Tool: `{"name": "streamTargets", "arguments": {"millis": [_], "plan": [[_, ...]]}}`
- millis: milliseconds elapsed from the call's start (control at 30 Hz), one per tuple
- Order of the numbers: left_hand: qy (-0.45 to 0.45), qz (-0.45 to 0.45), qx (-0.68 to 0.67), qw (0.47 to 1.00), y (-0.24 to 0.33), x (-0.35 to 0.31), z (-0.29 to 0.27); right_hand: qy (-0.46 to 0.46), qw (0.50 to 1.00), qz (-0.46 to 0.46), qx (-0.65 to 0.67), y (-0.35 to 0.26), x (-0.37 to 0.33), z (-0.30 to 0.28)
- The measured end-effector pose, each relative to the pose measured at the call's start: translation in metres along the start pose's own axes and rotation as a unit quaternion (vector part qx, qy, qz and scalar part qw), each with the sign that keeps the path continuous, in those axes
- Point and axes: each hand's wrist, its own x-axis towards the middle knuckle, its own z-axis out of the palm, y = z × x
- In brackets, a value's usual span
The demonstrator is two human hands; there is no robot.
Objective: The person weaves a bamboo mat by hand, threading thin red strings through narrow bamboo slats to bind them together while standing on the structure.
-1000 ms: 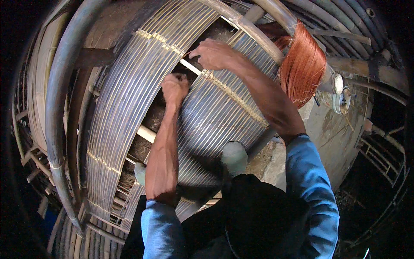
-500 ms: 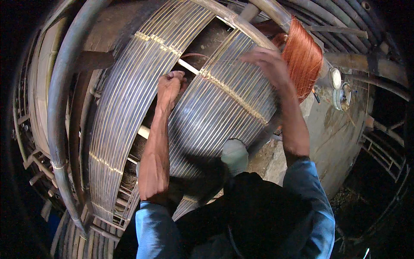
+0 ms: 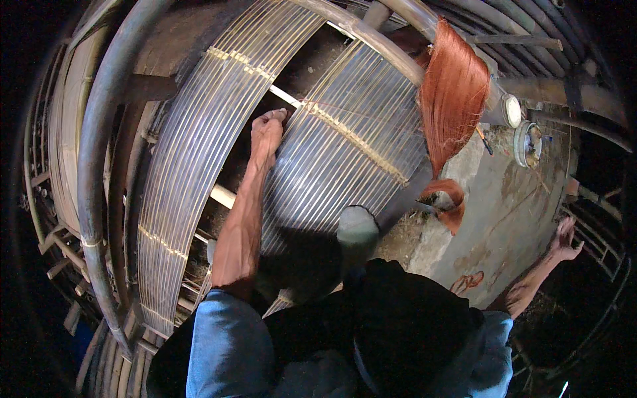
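Two panels, both slatted, lie side by side with a dark gap between them: the left panel (image 3: 199, 146) and the right panel (image 3: 352, 166). A white bar (image 3: 285, 95) crosses the gap in its upper part, and a thicker pale pole (image 3: 222, 196) shows lower down. Pale bands run across the slats: one band (image 3: 242, 61) near the top of the left panel, another band (image 3: 355, 142) across the right panel.

The left hand (image 3: 268, 129) is over the gap at the right panel's near left edge, just below the bar. Its fingers are curled and pressed together; whether they pinch anything cannot be told. A thin reddish strand (image 3: 328, 105) lies over the right panel, close to its band.

The right hand (image 3: 565, 242) is well apart, out at the far right, with fingers bent and parted from the thumb; a thread in it cannot be made out. Both arms wear blue sleeves (image 3: 229, 345).

A bundle (image 3: 454, 89) of rust-brown fibre hangs at the right panel's upper right, its lower end curling. Beyond it are an orange-handled tool (image 3: 484, 140) and a round tin (image 3: 527, 144), near the bare floor (image 3: 507, 219).
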Motion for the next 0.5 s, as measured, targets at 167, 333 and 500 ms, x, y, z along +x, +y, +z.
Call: {"name": "streamTargets", "arguments": {"millis": [167,333,500], "plan": [[-0.048,0.003,-0.074,0.996,-0.027,0.021,0.021,-0.017,0.765,-0.220,-0.605,0.021,0.089,-0.115],[-0.062,-0.013,-0.052,0.997,-0.030,0.022,-0.004,-0.307,0.735,-0.208,-0.567,0.164,-0.245,0.137],[-0.114,-0.052,-0.013,0.992,-0.007,0.007,0.015,-0.566,0.659,-0.314,-0.383,0.271,-0.389,0.254]]}}
